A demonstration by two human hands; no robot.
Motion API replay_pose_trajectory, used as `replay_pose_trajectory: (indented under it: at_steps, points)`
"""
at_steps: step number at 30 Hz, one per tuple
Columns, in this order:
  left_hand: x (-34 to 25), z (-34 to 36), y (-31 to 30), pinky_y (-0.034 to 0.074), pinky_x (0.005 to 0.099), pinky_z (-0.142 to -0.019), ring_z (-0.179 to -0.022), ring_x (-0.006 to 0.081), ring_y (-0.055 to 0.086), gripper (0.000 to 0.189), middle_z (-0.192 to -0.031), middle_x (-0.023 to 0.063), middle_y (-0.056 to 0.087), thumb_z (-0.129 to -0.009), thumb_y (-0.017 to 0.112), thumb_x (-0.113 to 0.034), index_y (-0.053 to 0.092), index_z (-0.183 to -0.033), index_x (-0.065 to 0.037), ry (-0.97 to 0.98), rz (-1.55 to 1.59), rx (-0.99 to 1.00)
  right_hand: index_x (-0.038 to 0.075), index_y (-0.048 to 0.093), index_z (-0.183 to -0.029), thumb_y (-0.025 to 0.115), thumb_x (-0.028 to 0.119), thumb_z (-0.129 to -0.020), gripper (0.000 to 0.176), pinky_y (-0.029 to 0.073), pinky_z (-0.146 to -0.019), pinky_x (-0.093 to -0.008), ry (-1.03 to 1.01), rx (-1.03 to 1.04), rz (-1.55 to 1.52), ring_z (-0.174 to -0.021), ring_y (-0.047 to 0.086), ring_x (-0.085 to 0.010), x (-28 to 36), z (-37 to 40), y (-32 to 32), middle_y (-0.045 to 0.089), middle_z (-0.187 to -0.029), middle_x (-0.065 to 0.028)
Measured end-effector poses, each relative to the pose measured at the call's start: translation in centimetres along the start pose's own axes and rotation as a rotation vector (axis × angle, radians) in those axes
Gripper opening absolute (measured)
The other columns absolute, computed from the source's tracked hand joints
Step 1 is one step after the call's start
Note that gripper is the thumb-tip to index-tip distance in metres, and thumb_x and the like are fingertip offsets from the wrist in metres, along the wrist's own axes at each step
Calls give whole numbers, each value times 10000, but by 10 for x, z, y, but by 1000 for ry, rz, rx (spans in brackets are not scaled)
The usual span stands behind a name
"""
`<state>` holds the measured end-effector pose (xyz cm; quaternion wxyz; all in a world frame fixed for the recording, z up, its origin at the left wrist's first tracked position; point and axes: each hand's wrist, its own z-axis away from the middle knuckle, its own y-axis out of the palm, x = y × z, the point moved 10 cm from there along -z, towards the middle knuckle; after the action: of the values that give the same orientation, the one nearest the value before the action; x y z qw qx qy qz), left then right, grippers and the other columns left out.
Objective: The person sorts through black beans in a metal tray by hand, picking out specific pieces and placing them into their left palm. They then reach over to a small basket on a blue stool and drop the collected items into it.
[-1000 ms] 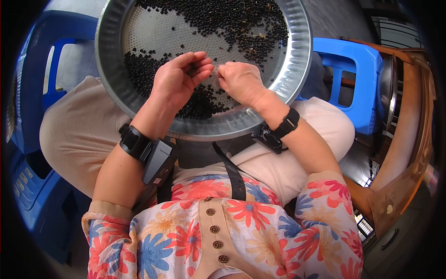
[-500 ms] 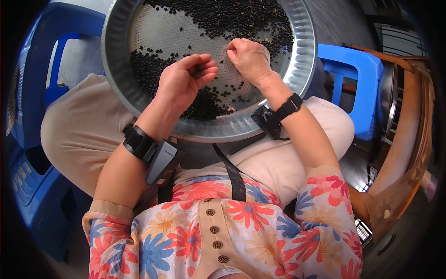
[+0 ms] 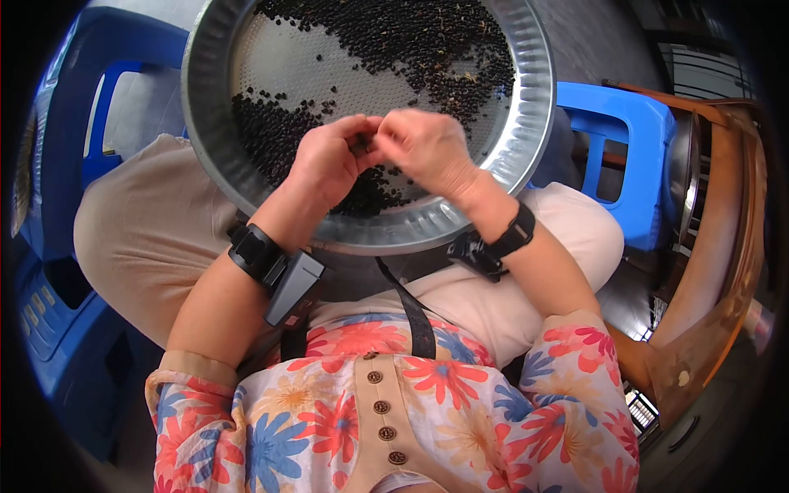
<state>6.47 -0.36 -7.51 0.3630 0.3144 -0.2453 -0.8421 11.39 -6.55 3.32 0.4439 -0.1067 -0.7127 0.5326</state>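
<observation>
A round metal pan (image 3: 530,99) with a ridged rim lies across the lap, holding black beans (image 3: 403,37) in two heaps. Over its near half, my left hand (image 3: 329,160) is cupped with curled fingers, and a few dark beans show in its hollow. My right hand (image 3: 427,152) meets it at the fingertips, its fingers bent together and slightly smeared by motion. What the right fingers pinch, if anything, is hidden. Beneath both hands sits the nearer heap of beans; the farther heap has pale bits of chaff among it.
A blue plastic chair (image 3: 131,37) is at the left, and a blue stool (image 3: 637,123) stands to the right. Beyond that stool is a wooden piece of furniture (image 3: 707,246). Black straps with small devices (image 3: 294,287) are on both wrists.
My right hand has come down and left from the pan's middle to touch the left hand's fingertips. The left hand has shifted slightly right and lower.
</observation>
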Motion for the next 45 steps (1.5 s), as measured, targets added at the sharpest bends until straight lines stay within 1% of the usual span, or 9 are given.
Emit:
replay_pose_trajectory:
  at_steps: [8,11,13,18,23,28,38,44,45]
  points:
    - [25,3,8,539,293,-671,-748,210,612,224,-870,139,601,-901,425,-96,568,-938,72,-76,-12,-1,124,597,-800,533,170,-794,79,474,-590,-381,22,-14,-57,-671,601,-268,-12,26,-4,601,-718,-74]
    - [23,2,10,540,292,-689,-761,220,616,228,-881,151,601,-905,427,-102,555,-957,79,-82,-61,-13,69,624,-919,544,114,-795,154,487,-631,-349,90,18,-104,-713,612,-280,-34,28,-10,624,-793,-122]
    - [24,1,12,539,296,-708,-780,229,619,231,-890,159,604,-907,431,-107,546,-970,83,-87,-84,-10,71,619,-959,537,116,-802,183,488,-642,-347,169,-118,-54,-725,615,-284,-64,26,-20,629,-816,-132]
    - [22,3,13,543,294,-704,-777,234,623,239,-890,166,605,-911,425,-111,542,-975,87,-92,-88,-12,70,635,-933,549,151,-800,178,490,-653,-354,234,-89,15,-726,619,-290,-77,15,-9,636,-804,-131]
    - [20,3,10,542,288,-701,-771,231,626,242,-889,164,607,-912,428,-116,545,-979,85,-89,-71,-8,82,654,-884,566,185,-788,166,494,-649,-333,251,18,-163,-697,622,-270,-70,14,5,640,-779,-115]
    - [19,6,11,541,286,-701,-771,225,627,245,-887,162,610,-912,433,-121,548,-982,84,-91,-72,-9,82,641,-826,578,208,-787,146,486,-618,-351,275,-151,40,-674,616,-258,-89,2,-13,632,-741,-94]
    - [14,9,10,541,292,-707,-770,224,625,245,-892,166,609,-912,435,-119,548,-984,86,-82,-71,-28,80,622,-789,562,213,-776,147,477,-609,-382,296,-59,235,-651,612,-263,-92,-14,-1,623,-698,-96]
    - [19,4,5,540,292,-707,-769,219,624,240,-884,157,608,-907,438,-113,547,-985,87,-85,-56,-7,86,585,-727,565,221,-778,146,472,-621,-373,363,49,-200,-673,609,-273,-57,13,1,616,-699,-93]
    - [21,3,8,539,291,-705,-768,217,623,238,-881,154,607,-906,440,-111,546,-986,86,-93,-55,15,89,581,-728,564,224,-782,146,471,-608,-371,222,35,-161,-663,603,-272,-37,17,3,607,-690,-89]
